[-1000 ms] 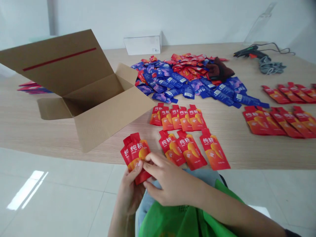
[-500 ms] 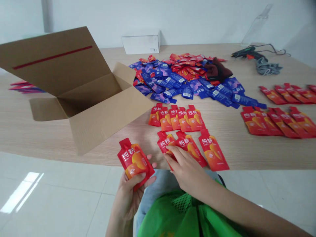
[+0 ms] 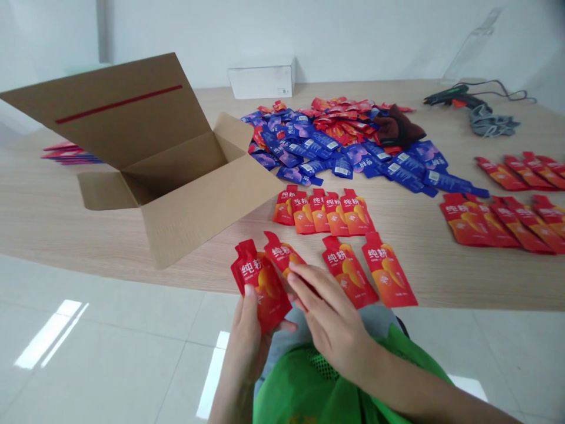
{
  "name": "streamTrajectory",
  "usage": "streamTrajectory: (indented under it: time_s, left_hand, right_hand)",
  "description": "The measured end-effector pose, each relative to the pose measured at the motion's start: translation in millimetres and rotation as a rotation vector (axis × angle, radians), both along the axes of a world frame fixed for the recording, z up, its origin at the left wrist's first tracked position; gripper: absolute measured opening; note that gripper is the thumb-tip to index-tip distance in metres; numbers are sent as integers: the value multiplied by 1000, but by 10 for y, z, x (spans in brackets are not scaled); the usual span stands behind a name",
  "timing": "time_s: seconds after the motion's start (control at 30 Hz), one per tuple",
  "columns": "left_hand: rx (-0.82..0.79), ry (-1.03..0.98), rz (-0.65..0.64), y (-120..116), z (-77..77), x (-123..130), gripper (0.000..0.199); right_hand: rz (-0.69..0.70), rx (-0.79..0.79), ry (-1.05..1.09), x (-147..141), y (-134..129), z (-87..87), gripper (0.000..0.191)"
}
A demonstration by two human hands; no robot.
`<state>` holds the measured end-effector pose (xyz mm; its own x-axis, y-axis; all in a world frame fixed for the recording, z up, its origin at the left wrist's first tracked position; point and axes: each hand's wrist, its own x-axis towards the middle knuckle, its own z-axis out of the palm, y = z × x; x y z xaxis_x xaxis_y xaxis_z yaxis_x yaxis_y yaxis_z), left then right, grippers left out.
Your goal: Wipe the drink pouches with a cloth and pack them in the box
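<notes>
Near the table's front edge, my left hand point(image 3: 249, 335) grips a small stack of red pouches point(image 3: 265, 288) printed with orange fruit, the thumb across the front one. My right hand point(image 3: 338, 324) is closed on another red pouch point(image 3: 280, 250), its fingers over the lower part, right beside the stack. To the right of that hand, two loose red pouches point(image 3: 346, 271) lie flat at the edge. Behind them several more red pouches point(image 3: 324, 212) overlap in a row.
A cardboard box point(image 3: 212, 203) with spread flaps stands at left. Behind the rows sits a heap of blue pouches point(image 3: 362, 159) and red pouches point(image 3: 344, 121), with a dark red cloth point(image 3: 399, 126) on it. More red pouches point(image 3: 481, 221) and a glue gun point(image 3: 459, 97) are at right.
My right hand has drawn the leftmost pouch of the front row left, off the table, to the stack in my left hand. The camera view has shifted slightly.
</notes>
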<state>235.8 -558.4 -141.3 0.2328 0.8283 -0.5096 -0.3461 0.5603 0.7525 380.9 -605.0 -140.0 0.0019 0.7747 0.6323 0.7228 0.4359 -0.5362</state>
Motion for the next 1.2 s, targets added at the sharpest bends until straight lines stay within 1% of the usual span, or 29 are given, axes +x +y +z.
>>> streamTrajectory:
  time_s: [0.07, 0.13, 0.2, 0.23, 0.3, 0.33, 0.37, 0.4, 0.43, 0.47, 0.53, 0.6, 0.67, 0.73, 0.77, 0.83, 0.9, 0.97, 1.0, 1.07, 1.13, 1.2]
  left_hand:
    - [-45, -68, 0, -17, -12, 32, 64]
    - [-73, -106, 14, -22, -11, 50, 62]
    - [-78, -98, 22, -9, -1, 44, 54]
    - [-75, -88, 21, 4, 6, 30, 50]
    - [-56, -68, 14, 40, 20, -11, 44]
    - [-48, -57, 6, 63, 27, -34, 41]
    - [-45, -43, -7, 86, 34, -56, 39]
    - [-50, -27, -22, 110, 41, -73, 37]
    - [-64, -12, -33, 132, 49, -84, 36]
    - [-82, 0, -37, 152, 56, -88, 35]
    - [-109, 15, -20, 179, 69, -76, 35]
    - [-112, 27, 14, 185, 71, -44, 36]
    - [-99, 42, 22, 169, 61, 2, 36]
    - [-88, 48, -16, 134, 42, 54, 35]
    - [-86, 47, -47, 111, 31, 83, 35]
    - [-86, 35, -114, 60, 9, 143, 36]
    - [-66, 11, -156, 9, -8, 211, 43]
    - [-23, -15, -146, -35, -14, 284, 50]
    - [-1, -28, -127, -52, -11, 321, 53]
    - [29, -59, -84, -79, 3, 389, 56]
    - [49, -81, -57, -95, 17, 434, 56]
    - [45, -94, -49, -101, 14, 443, 55]
  right_hand:
    - [41, 0, 20, -168, 15, 6, 36]
    - [79, -50, 37, -302, 21, 6, 31]
    - [130, -151, 93, -355, 29, 40, 33]
    - [170, -206, 131, -342, 35, 75, 38]
    - [265, -277, 195, -240, 44, 169, 51]
    - [293, -282, 217, -153, 41, 216, 52]
    - [291, -270, 228, -49, 29, 253, 50]
    - [257, -252, 215, 68, 4, 275, 46]
    - [193, -237, 168, 189, -35, 274, 43]
    - [106, -234, 88, 308, -86, 248, 42]
    - [-57, -284, -148, 509, -216, 122, 43]
    - [-140, -345, -376, 635, -348, -63, 47]
    - [-138, -332, -504, 689, -446, -228, 47]
    - [-82, -276, -529, 700, -491, -303, 44]
    - [-54, -246, -505, 697, -494, -297, 44]
    - [-31, -184, -387, 680, -465, -214, 47]
    - [-80, -87, -219, 633, -402, -88, 53]
    - [-139, -12, -77, 534, -322, 17, 59]
    - [-149, -4, -33, 465, -280, 48, 60]
    - [-115, -61, -1, 303, -204, 61, 59]
    - [-28, -129, 5, 146, -147, 23, 61]
    - [50, -152, 36, 31, -116, -33, 66]
